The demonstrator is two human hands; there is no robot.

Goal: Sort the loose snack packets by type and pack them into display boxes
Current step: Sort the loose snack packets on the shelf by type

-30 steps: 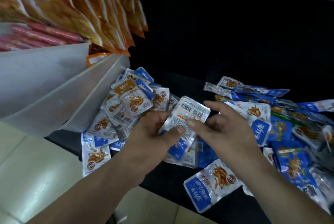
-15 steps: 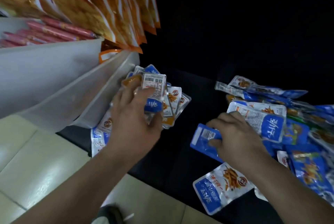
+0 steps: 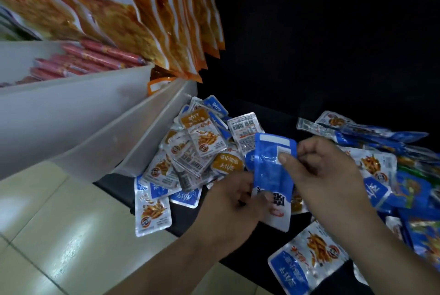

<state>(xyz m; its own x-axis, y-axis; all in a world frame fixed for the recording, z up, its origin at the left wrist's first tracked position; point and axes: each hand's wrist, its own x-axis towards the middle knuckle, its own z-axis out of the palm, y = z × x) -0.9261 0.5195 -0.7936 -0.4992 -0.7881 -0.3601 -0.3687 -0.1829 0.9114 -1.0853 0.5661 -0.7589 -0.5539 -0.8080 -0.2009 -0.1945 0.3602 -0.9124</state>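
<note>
Several white plastic display boxes [image 3: 71, 109] step down at the left, the lowest wall touching a heap of silver-and-blue foil snack packets [image 3: 190, 151] on the black desk [image 3: 269, 104]. A second, mostly blue heap [image 3: 381, 168] lies to the right, apart from the first.

Between the heaps, both hands meet on one glossy blue foil packet [image 3: 271, 171] held above the desk. The right hand [image 3: 328, 171] pinches its upper edge with thumb and forefinger, and the left hand [image 3: 233, 204] grips its lower end.

The likely trouble is a mis-sort: the packet's upper half shows only plain blue, both heaps share that blue, and orange-labelled packets sit mixed into the left heap. The slick foil could also slip as it passes between the hands. A careless drop might nudge the white-and-blue packet [image 3: 152, 201] overhanging the desk's edge — onto the tiled floor [image 3: 47, 223].
</note>
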